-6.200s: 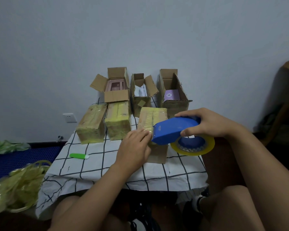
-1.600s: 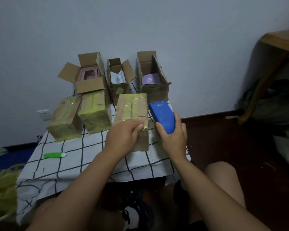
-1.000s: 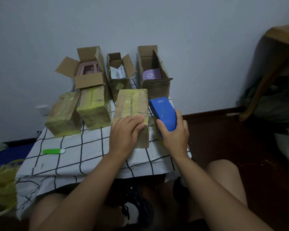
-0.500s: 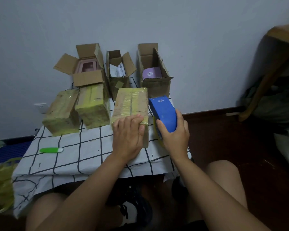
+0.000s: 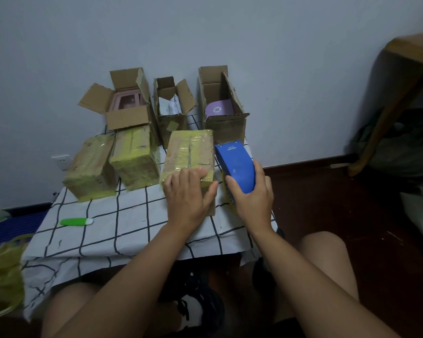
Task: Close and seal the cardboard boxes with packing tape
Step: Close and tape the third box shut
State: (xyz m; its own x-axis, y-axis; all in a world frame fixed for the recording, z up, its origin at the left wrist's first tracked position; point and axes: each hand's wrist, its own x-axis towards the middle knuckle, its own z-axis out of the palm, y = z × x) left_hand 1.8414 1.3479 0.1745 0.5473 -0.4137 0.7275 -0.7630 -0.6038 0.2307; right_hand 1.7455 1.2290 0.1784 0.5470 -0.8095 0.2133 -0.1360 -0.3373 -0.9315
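Closed brown cardboard box banded in yellow tape (image 5: 189, 152): on the checked tablecloth (image 5: 122, 228), under flat-fingered left hand (image 5: 188, 191). Blue plastic tape dispenser (image 5: 236, 163): gripped by right hand (image 5: 253, 198), beside the box. Advice: press tape ends firmly before cutting.

Three taped cardboard boxes are present: one (image 5: 189, 152) under a hand, one (image 5: 133, 158) at centre left, one (image 5: 89, 167) at far left. Three open cardboard boxes stand behind them: left (image 5: 127, 115), middle (image 5: 171, 123), right (image 5: 226, 125). One blue tape dispenser (image 5: 236, 164), one green utility knife (image 5: 76, 222) and two hands, left (image 5: 187, 197) and right (image 5: 252, 198), complete the count.
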